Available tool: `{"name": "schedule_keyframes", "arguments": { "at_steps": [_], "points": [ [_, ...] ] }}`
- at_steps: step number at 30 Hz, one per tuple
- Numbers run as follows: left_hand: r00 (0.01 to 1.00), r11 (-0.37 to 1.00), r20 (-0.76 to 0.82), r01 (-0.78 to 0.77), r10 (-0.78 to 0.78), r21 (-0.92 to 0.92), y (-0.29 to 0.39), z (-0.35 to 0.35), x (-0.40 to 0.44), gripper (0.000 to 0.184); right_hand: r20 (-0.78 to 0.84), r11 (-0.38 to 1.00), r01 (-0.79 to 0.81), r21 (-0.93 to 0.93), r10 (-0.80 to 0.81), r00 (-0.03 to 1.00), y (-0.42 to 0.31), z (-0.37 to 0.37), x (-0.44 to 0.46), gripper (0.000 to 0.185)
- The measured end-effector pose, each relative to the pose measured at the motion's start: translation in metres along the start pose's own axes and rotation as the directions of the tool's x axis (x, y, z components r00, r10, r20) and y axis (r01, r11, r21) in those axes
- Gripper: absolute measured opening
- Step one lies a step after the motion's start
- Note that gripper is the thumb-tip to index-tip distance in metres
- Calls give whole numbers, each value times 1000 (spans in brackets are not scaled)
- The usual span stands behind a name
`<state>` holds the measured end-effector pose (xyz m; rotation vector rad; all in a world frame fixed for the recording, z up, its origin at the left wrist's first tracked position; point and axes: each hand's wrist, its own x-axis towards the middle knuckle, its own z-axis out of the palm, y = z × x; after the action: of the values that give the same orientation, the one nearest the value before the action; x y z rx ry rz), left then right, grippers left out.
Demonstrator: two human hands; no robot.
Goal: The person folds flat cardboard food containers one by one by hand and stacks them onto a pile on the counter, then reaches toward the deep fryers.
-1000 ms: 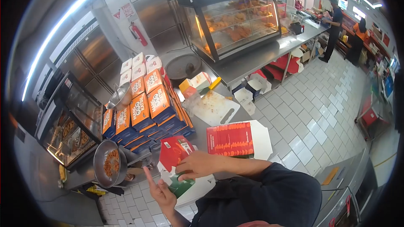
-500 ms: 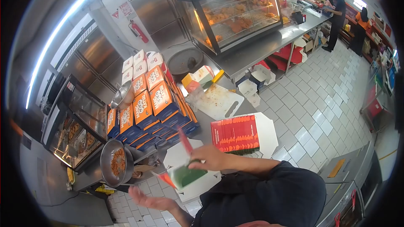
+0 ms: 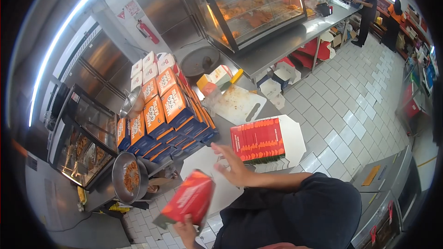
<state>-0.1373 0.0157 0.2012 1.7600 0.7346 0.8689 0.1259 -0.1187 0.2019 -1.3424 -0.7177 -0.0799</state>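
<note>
A red folded food carton (image 3: 190,198), blurred and tilted, is held at its lower end by my left hand (image 3: 186,231). Above and to the right of it, my right hand (image 3: 233,168) is open, fingers spread, holding nothing. Beneath that hand lies a white flat carton blank (image 3: 196,159). A stack of red carton blanks (image 3: 258,140) with white flaps lies just right of my right hand.
Orange and blue cartons (image 3: 159,115) are piled at the back left. A bowl of browned food (image 3: 116,180) stands at the left, below a glass display case (image 3: 85,143). Behind are a white cutting board (image 3: 237,104) and a fried-food warmer (image 3: 258,11). Two people (image 3: 368,11) stand far right.
The carton has turned from its green side to its red side and moved down. My left hand, open before, now grips it; my right hand has released it and spread its fingers.
</note>
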Motion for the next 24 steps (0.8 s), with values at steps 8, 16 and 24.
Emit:
{"name": "schedule_keyframes", "arguments": {
  "at_steps": [8,16,24],
  "points": [
    [485,962,831,161,-273,222,-33,36,-20,20,915,987,140,-75,12,404,-9,8,-48,45],
    [406,785,773,591,-488,185,-37,8,-13,15,907,962,275,-5,-111,407,5,-11,-50,36],
    [509,823,752,563,-418,76,-46,18,-2,17,953,987,111,-116,79,294,22,-9,-73,30]
  ]
}}
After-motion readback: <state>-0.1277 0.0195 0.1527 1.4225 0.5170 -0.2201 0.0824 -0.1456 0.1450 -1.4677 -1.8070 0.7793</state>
